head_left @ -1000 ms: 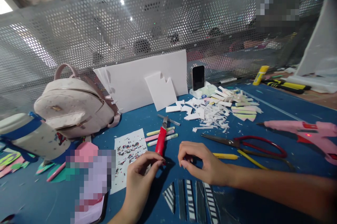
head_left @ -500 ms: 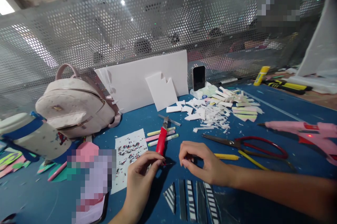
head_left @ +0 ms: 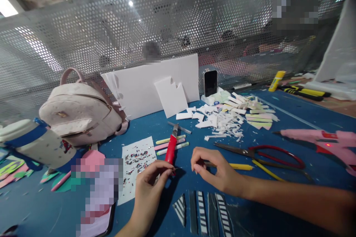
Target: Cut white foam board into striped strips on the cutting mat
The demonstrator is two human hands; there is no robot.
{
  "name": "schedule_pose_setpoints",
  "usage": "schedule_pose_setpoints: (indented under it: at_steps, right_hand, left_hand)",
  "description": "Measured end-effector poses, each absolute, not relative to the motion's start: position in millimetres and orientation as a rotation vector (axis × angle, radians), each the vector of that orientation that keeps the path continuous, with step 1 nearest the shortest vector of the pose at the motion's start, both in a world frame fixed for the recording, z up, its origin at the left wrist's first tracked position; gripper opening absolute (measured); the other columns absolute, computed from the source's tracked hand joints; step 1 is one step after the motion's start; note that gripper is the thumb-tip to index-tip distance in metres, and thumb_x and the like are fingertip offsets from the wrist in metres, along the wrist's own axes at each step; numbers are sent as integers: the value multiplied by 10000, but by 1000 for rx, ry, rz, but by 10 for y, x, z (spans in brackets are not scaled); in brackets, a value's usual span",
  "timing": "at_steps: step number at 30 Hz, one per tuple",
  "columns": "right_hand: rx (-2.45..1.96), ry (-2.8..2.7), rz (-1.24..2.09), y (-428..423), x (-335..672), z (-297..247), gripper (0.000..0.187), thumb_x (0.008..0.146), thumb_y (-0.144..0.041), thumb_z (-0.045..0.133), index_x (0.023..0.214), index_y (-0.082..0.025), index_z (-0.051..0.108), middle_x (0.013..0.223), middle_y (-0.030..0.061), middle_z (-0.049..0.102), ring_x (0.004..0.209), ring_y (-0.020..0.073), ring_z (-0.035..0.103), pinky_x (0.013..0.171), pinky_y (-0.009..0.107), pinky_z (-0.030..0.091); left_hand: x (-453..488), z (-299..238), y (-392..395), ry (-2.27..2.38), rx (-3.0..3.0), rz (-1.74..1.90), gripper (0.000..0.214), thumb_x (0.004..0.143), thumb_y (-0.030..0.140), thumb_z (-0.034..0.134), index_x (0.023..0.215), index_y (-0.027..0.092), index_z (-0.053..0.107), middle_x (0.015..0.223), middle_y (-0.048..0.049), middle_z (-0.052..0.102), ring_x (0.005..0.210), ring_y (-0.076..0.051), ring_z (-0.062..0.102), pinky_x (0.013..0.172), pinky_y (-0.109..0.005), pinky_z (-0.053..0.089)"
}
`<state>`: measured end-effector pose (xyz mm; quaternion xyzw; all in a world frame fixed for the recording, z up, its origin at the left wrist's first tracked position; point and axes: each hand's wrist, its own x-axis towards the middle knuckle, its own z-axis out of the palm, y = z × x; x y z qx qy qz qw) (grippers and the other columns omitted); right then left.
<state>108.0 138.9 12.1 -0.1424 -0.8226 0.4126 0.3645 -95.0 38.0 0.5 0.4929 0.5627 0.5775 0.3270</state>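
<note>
My left hand (head_left: 151, 185) is closed in a pinch. A thin, tiny sliver pokes out past its fingertips, too small to name. Just behind those fingers lies a red utility knife (head_left: 170, 150) on the blue table. To the right, my right hand (head_left: 210, 168) has its thumb and fingers curled together; what they hold, if anything, is hidden. Below the hands are dark strips (head_left: 202, 213), some with white stripes, and a striped triangle (head_left: 180, 209). Beside my left hand a white sheet (head_left: 126, 188) carries small glittery bits.
Scissors (head_left: 244, 151), a yellow pen (head_left: 241, 166) and a pink glue gun (head_left: 319, 137) lie on the right. White scraps (head_left: 219, 118) are heaped farther back. A bottle (head_left: 36, 144), a backpack (head_left: 78, 109) and a phone (head_left: 107, 218) occupy the left. White board (head_left: 141, 92) stands at the back.
My right hand has shifted very slightly up and right, its fingers a little more curled. The thin sliver at my left fingertips shows less and sits slightly higher.
</note>
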Motion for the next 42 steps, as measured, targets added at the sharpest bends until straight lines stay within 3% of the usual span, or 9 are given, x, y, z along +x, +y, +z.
schedule_pose_setpoints:
  at_steps: [17, 35, 42]
  right_hand:
    - [-407, -2148, 1094, 1407, 1080, 80, 140, 932, -186, 508, 801, -177, 558, 762, 9, 547, 660, 124, 483, 601, 249, 394]
    - [-427, -2314, 948, 1394, 1038, 78, 95, 881, -127, 533, 811, -184, 562, 742, -10, 546, 657, 117, 478, 610, 241, 377]
    - [-333, -2363, 876, 1384, 1039, 96, 55, 887, -160, 567, 904, -186, 612, 795, 6, 603, 706, 132, 518, 647, 247, 401]
  left_hand:
    - [-917, 55, 383, 1472, 1288, 1547, 42, 795, 241, 724, 807, 203, 738, 754, -14, 737, 700, -146, 692, 682, -210, 560]
    - [-940, 16, 385, 1407, 1513, 1514, 97, 889, 239, 647, 851, 202, 729, 840, -42, 665, 795, -161, 630, 712, -242, 496]
    - [-897, 65, 362, 1467, 1650, 1412, 105, 871, 203, 646, 840, 211, 746, 801, -38, 676, 765, -170, 631, 709, -262, 483]
